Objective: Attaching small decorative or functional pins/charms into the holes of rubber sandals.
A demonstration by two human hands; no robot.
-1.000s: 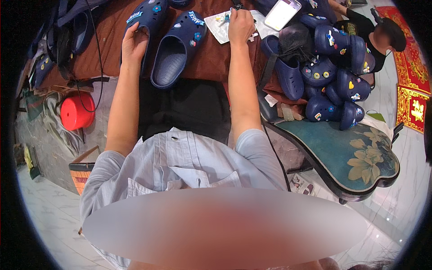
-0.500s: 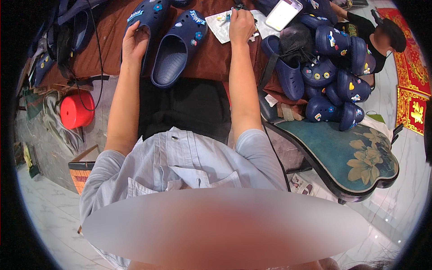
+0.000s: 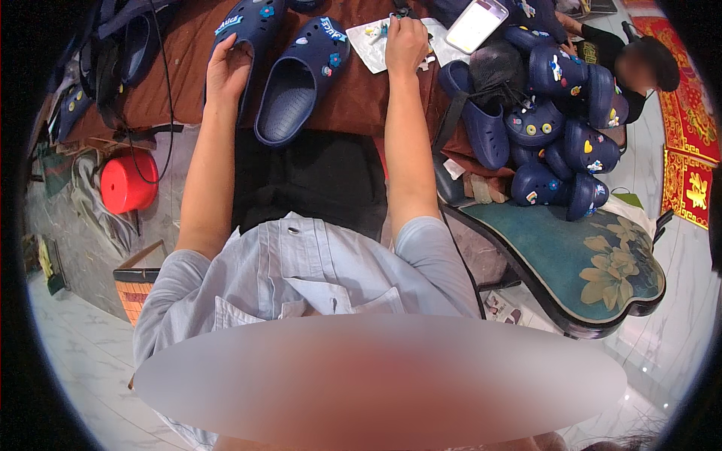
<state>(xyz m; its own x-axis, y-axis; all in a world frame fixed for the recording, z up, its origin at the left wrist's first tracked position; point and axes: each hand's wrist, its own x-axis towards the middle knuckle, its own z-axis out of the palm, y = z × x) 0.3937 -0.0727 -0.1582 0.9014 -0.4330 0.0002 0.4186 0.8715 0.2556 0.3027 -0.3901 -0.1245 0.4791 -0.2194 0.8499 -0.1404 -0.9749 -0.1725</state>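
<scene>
My left hand (image 3: 228, 71) grips the opening of a navy clog (image 3: 252, 26), its thumb along the outer side and its fingers inside. That clog bears a light-blue name charm and a blue flower charm. Beside it lies a matching navy clog (image 3: 301, 86) with similar charms, heel toward me. Over a white plastic bag (image 3: 368, 54) with small charms on it, my right hand (image 3: 407, 45) has its fingers bent down and together. Whatever they pinch is hidden beneath the hand.
A phone (image 3: 477, 25) with a lit screen lies right of the bag. Several charm-covered clogs (image 3: 558, 71) are piled at the right edge, near another person (image 3: 628, 64). A red stool (image 3: 129, 184) stands lower left, a green floral-backed chair (image 3: 556, 255) lower right. A black cable hangs at left.
The whole view has shifted very slightly. Both hands keep nearly the same places on the clog and over the bag. The other person at right has moved a little.
</scene>
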